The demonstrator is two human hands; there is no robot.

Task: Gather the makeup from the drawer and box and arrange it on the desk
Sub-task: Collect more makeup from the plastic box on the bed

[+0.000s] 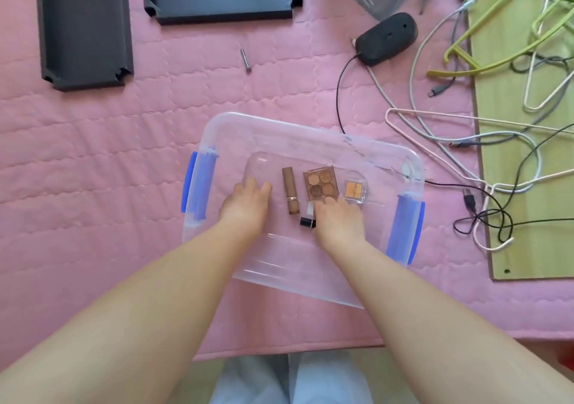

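Both hands are down inside the clear plastic box (217,130) at the middle of the frame, so the step in hand appears to be gathering makeup out of it. The left hand (248,205) lies with fingers loosely bent on the box floor, holding nothing, just left of the lipstick (289,193). The right hand (337,220) has its fingers curled down at the near edge of the eyeshadow palette (321,183), beside a small black-capped item (307,222); whether it grips that item or only touches the palette cannot be told, since the fingers hide the contact.

The lipstick lies flat, its long axis running up and down the frame, the gold band toward the lower end. The palette sits square just to its right, and a small single-pan compact (355,190) lies just right of that.

The next move likely calls for closing on one piece and lifting it clear over the box wall to a bare spot. The box rests on a pink quilted cover (93,170), with cables (435,130) and hangers at the right.
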